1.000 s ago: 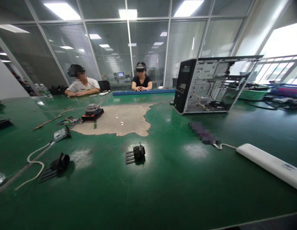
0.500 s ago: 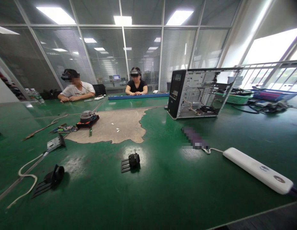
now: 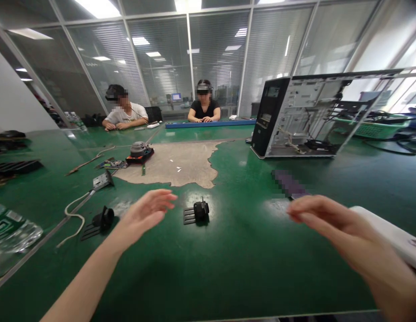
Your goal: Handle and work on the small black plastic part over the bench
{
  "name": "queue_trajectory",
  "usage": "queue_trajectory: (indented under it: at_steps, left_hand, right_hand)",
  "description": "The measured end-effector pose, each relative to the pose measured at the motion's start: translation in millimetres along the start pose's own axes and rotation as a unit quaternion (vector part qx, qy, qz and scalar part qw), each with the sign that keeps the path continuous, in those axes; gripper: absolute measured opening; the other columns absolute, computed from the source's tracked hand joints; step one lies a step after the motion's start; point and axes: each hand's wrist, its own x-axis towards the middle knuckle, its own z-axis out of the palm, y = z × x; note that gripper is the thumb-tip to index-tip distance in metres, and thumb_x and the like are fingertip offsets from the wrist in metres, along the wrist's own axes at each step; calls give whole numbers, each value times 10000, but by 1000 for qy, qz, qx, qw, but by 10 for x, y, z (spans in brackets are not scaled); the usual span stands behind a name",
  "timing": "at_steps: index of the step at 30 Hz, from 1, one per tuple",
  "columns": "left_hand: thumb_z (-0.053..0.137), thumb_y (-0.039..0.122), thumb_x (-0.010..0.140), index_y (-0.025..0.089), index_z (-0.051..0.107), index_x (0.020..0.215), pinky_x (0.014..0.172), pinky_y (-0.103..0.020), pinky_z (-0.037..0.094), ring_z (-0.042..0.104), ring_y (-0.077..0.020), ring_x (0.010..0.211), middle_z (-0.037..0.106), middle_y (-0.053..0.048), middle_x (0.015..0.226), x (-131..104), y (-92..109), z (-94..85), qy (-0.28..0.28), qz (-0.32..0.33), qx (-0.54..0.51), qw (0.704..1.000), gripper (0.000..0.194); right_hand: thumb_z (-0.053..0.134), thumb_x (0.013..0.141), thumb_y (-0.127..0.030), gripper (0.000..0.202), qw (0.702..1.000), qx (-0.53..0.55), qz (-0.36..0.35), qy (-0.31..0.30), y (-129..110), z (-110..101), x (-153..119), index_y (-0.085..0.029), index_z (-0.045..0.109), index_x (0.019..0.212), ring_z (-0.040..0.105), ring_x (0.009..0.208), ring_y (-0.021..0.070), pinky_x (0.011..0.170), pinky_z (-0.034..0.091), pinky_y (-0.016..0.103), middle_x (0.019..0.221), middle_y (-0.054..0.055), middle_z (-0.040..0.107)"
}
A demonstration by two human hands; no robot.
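Observation:
My left hand (image 3: 149, 212) hovers above the green table, fingers stretched and thumb apart, with nothing in it. Just right of its fingertips stands a small black part with a slotted base (image 3: 196, 212). A second black slotted part (image 3: 102, 220) lies left of my left wrist. On the other side, my right hand (image 3: 332, 223) is raised with loosely bent fingers and holds nothing visible. Beyond its fingertips a blurred-out purple object (image 3: 288, 183) lies on the table. The hand and forearm partly cover a white power strip (image 3: 389, 235).
An open computer case (image 3: 271, 118) stands at back right, beside a green basket (image 3: 379, 127). A bare brown patch (image 3: 184, 163) marks the table, with a motor-like part (image 3: 141, 150) at its left. A water bottle (image 3: 13, 228) is at left. Two people sit opposite.
Both my hands have come into view from below, over the table. The view has shifted left and downward, bringing a bottle into sight at the left edge.

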Motion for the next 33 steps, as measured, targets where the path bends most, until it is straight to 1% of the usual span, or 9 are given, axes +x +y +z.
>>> queue_trajectory:
  at_steps: [3, 5, 8, 10, 13, 20, 25, 29, 33]
  left_hand:
    - [614, 409, 684, 211, 236, 1282, 966, -448, 312, 370, -259, 1174, 371, -129, 1287, 231, -208, 287, -80, -25, 15, 996, 734]
    - [680, 444, 581, 173, 167, 1305, 984, -483, 257, 320, -303, 1204, 321, -167, 1315, 387, -349, 500, -112, -45, 34, 992, 927]
    - [668, 422, 597, 187, 118, 1307, 936, -431, 332, 437, -264, 1115, 403, -151, 1257, 501, -472, 739, -108, -50, -4, 993, 928]
    - [648, 391, 628, 204, 233, 1259, 895, -384, 374, 495, -231, 1040, 473, -103, 1186, 500, -485, 830, -94, -38, -11, 995, 778]
    - [650, 348, 625, 200, 376, 1146, 852, -352, 395, 518, -216, 973, 517, -63, 1097, 464, -459, 911, -58, -15, 15, 998, 607]
    - [639, 280, 639, 206, 359, 1130, 872, -377, 359, 470, -236, 1004, 479, -71, 1099, 414, -438, 1048, 16, 75, 98, 992, 570]
    - [623, 289, 664, 211, 332, 1139, 906, -386, 319, 437, -232, 1037, 458, -71, 1106, 366, -449, 1061, 20, 132, 152, 979, 562]
    - [616, 280, 668, 221, 311, 1149, 903, -378, 318, 424, -230, 1059, 449, -71, 1122, 370, -486, 1051, 22, 136, 150, 979, 573]
    - [611, 274, 668, 234, 318, 1142, 900, -382, 315, 443, -230, 1042, 457, -59, 1113, 392, -514, 1054, 15, 126, 140, 982, 559]
  right_hand:
    - [517, 772, -351, 219, 985, 94, 38, -141, -159, 615, 676, -211, 533, 940, 562, 860, 164, 773, 461, 311, 930, 55, 592]
    - [545, 744, -359, 270, 980, 118, 59, -151, -83, 1043, 913, -188, 522, 951, 561, 839, 159, 757, 468, 319, 933, 54, 582]
    - [543, 746, -342, 254, 965, 163, 125, -160, 91, 1482, 1050, -167, 508, 928, 569, 733, 130, 670, 493, 294, 879, 56, 574]
    - [504, 774, -345, 201, 954, 211, 149, -154, 153, 1623, 1078, -165, 515, 864, 571, 705, 116, 661, 495, 277, 843, 46, 568]
    - [539, 749, -336, 188, 942, 253, 156, -153, 169, 1692, 1085, -159, 527, 811, 572, 683, 108, 667, 494, 268, 777, 28, 573]
    - [620, 669, -366, 247, 933, 319, 105, -132, 177, 1664, 987, -176, 509, 781, 566, 674, 98, 674, 471, 259, 742, -6, 587]
    - [619, 664, -376, 264, 939, 313, 89, -115, 229, 1706, 991, -175, 503, 790, 556, 686, 99, 662, 459, 248, 753, -3, 582]
    - [602, 674, -374, 288, 944, 279, 91, -151, 248, 1712, 1032, -162, 530, 855, 560, 711, 112, 681, 460, 269, 817, 23, 585]
    - [656, 624, -307, 299, 960, 235, 19, -154, 195, 1650, 1012, -184, 505, 851, 556, 782, 128, 749, 445, 295, 831, 0, 580]
